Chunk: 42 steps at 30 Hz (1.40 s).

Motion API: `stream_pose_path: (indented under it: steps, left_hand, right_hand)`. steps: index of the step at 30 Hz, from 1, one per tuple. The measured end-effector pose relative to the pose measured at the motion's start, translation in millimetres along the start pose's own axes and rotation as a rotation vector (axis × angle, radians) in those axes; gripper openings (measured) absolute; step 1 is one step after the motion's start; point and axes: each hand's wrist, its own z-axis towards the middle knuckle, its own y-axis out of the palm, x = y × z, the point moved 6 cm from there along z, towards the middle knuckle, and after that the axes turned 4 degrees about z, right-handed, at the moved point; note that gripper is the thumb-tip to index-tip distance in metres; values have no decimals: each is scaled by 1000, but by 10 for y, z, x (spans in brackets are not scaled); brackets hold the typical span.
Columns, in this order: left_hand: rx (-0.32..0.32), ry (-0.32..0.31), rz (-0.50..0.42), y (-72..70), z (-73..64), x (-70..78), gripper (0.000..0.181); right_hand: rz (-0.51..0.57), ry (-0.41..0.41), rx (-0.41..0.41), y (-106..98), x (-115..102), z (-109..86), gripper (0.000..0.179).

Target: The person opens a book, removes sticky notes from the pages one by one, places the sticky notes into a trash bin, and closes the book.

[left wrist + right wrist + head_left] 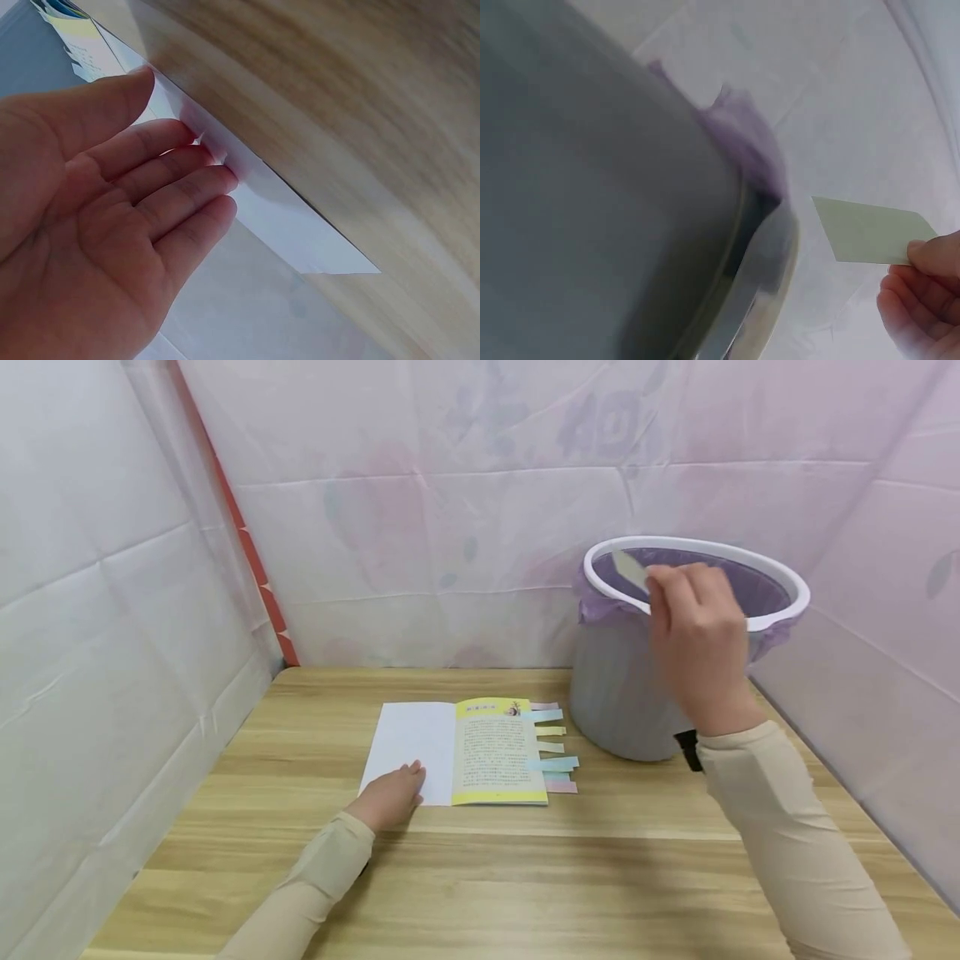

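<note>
My right hand (697,639) is raised at the near side of a grey trash can (622,693). Between thumb and fingers it pinches a pale green paper slip (870,231), whose free end shows over the can's opening in the head view. An open booklet (498,752) lies flat on the table, its left page blank white and its right page printed with a yellow border. My left hand (392,795) rests with fingertips on the lower part of the blank page; in the left wrist view its fingers are relaxed and hold nothing.
Several coloured sticky tabs (555,764) stick out from the booklet's right edge. A purple bag lines the can and folds over under its white rim (798,593). The wooden table (480,885) is bordered by pale sheet walls (337,543) with a red strip at the left.
</note>
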Motion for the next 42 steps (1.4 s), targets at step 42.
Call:
stream_pose_path:
  steps: [42]
  left_hand:
    - [-6, 7, 34, -13, 10, 16, 40]
  right_hand:
    - [-216, 170, -208, -214, 657, -41, 26]
